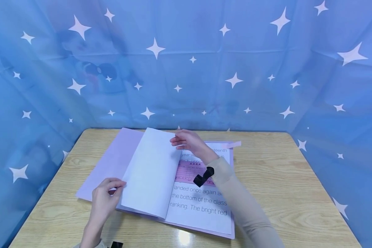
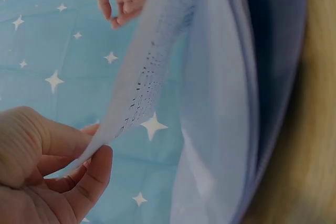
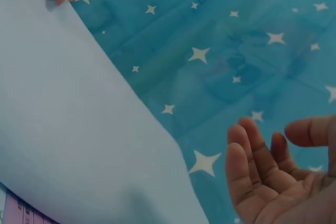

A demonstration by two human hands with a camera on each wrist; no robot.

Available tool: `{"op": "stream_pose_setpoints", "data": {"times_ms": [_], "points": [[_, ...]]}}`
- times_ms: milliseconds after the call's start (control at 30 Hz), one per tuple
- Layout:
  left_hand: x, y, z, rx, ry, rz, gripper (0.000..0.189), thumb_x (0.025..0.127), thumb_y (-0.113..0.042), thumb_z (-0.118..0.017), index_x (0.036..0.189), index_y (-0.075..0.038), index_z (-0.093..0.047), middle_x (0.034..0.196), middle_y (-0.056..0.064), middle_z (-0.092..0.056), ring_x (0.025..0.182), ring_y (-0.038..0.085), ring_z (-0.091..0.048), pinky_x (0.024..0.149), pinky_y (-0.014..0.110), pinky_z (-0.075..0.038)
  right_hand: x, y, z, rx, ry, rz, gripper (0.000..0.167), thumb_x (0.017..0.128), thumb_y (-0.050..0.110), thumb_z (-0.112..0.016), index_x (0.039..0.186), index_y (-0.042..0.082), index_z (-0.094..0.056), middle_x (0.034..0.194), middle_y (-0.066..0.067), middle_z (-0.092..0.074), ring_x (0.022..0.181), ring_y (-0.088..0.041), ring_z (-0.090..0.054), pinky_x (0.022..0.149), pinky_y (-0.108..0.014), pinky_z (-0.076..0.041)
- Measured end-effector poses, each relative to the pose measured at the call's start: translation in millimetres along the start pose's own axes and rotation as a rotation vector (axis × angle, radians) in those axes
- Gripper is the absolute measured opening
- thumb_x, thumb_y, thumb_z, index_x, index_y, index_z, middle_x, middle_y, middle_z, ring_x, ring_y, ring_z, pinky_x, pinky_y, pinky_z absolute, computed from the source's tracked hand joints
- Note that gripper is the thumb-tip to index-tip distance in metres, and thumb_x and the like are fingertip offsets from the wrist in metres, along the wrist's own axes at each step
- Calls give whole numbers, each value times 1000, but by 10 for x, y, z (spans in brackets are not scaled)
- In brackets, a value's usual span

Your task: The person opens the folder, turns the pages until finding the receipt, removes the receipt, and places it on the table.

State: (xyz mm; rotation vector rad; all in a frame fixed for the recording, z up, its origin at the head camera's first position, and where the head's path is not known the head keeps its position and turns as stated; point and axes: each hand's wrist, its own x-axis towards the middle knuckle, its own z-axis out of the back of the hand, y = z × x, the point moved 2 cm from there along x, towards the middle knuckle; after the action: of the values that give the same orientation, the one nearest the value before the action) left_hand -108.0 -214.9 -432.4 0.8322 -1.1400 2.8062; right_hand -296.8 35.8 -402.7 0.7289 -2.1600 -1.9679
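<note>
An open book with a lilac cover (image 1: 113, 160) lies on the table. Between thumb and fingers, my left hand (image 1: 104, 196) pinches the outer edge of a raised page (image 1: 152, 168), whose blank side faces me. The left wrist view shows the pinch closely, with print on the page's other side (image 2: 139, 85). My right hand (image 1: 189, 141) is near the top of that page, its fingers loosely bent and holding nothing in the right wrist view. On the printed right-hand page (image 1: 198, 220) lies a pink printed slip (image 1: 189, 172), partly hidden by the right wrist.
A pale pink strip (image 1: 234, 144) sticks out from the book's top right corner. The wood-grain table (image 1: 282, 179) extends to both sides of the book. Behind it hangs a blue curtain (image 1: 201, 41) with white stars. A black wrist device (image 1: 203, 177) sits on the right wrist.
</note>
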Motion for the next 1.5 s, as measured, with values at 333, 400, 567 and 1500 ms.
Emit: {"op": "stream_pose_setpoints", "data": {"times_ms": [333, 400, 567, 1500], "points": [[-39, 202, -123, 49, 76, 90, 11, 68, 14, -67, 77, 8, -70, 82, 15, -64, 70, 29, -62, 54, 24, -52, -63, -10, 145, 9, -7, 9, 15, 97, 13, -48, 106, 2, -53, 89, -6, -66, 83, -17, -64, 95, -47, -46], [-39, 209, -137, 57, 110, 123, 12, 69, 11, -69, 80, 9, -70, 84, 17, -63, 72, 29, -62, 57, 27, -53, -71, -9, 169, 13, -9, 7, 15, 97, 13, -47, 106, 2, -53, 88, -5, -66, 82, -16, -64, 98, -51, -42], [-35, 216, -165, 85, 181, 163, 18, 68, 5, -73, 85, 11, -69, 88, 21, -62, 77, 32, -61, 65, 39, -54, -109, -14, 243, -7, -12, 1, 16, 97, 13, -46, 106, 1, -53, 87, -5, -66, 81, -16, -64, 96, -48, -45], [-97, 306, -308, 229, 447, 188, 49, 63, -14, -83, 98, 14, -64, 99, 27, -57, 86, 41, -59, 74, 51, -52, -458, -106, 703, -153, -46, -23, 20, 96, 15, -51, 108, -1, -52, 103, -14, -63, 95, -24, -62, 94, -44, -47]]}}
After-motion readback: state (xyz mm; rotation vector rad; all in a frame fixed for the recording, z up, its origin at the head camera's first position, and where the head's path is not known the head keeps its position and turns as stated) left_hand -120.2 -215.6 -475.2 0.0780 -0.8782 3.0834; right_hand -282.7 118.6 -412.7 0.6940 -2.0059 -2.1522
